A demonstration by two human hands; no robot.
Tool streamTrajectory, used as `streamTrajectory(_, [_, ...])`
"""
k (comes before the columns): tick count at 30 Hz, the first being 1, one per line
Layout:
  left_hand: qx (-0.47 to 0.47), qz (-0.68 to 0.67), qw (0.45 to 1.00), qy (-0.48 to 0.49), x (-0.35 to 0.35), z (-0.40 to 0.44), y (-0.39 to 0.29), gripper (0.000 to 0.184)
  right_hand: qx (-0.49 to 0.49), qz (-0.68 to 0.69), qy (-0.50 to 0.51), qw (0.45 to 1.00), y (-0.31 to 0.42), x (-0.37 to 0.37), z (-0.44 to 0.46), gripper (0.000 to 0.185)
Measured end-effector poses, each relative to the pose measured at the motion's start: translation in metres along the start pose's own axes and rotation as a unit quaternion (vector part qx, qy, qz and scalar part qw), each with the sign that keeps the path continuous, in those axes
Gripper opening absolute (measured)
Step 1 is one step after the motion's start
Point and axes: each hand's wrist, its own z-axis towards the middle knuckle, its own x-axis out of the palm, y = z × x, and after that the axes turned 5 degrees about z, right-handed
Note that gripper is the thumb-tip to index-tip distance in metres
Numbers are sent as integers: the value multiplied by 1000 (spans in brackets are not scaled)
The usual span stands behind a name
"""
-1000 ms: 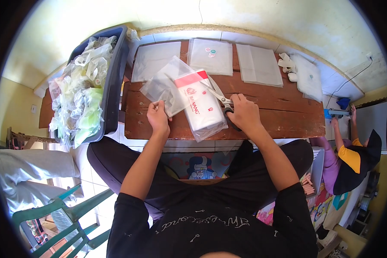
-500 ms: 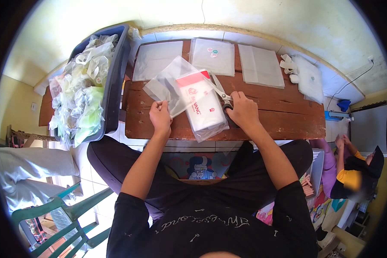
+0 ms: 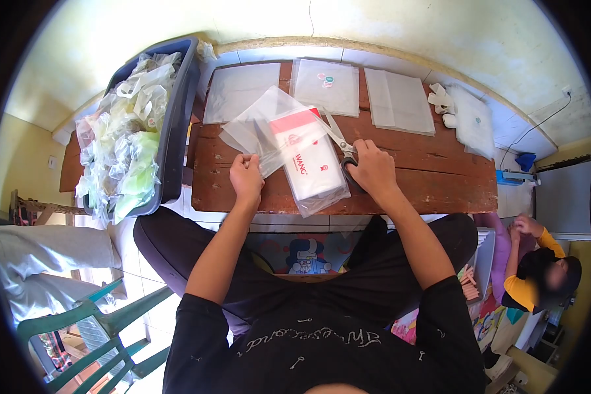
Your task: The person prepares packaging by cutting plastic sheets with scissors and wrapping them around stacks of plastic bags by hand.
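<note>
My left hand is closed, its fingers pinching the lower corner of a clear plastic bag. That bag slants across the upper left part of a white and red printed plastic pack, which lies on the wooden table. Wrapped round the handles of a pair of scissors is my right hand. The blades point up and left, spread apart, over the pack's upper right side; exactly where the tips meet the plastic is hard to make out.
Along the table's back edge lie stacks of clear bags, one with round stickers. A dark tub full of plastic bags stands at the left. A green chair is lower left; a seated person is at right.
The clear bag in my left hand has shifted slightly right and now covers more of the pack's red print. My hands barely moved. The person at right has raised their hands and leaned.
</note>
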Motion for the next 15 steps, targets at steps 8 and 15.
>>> streamTrajectory(8, [7, 12, 1000, 3, 1, 0, 1, 9, -2, 1, -1, 1000, -1, -2, 0, 40])
streamTrajectory(15, [13, 20, 1000, 2, 0, 0, 0, 11, -12, 1, -9, 1000, -3, 0, -1, 37])
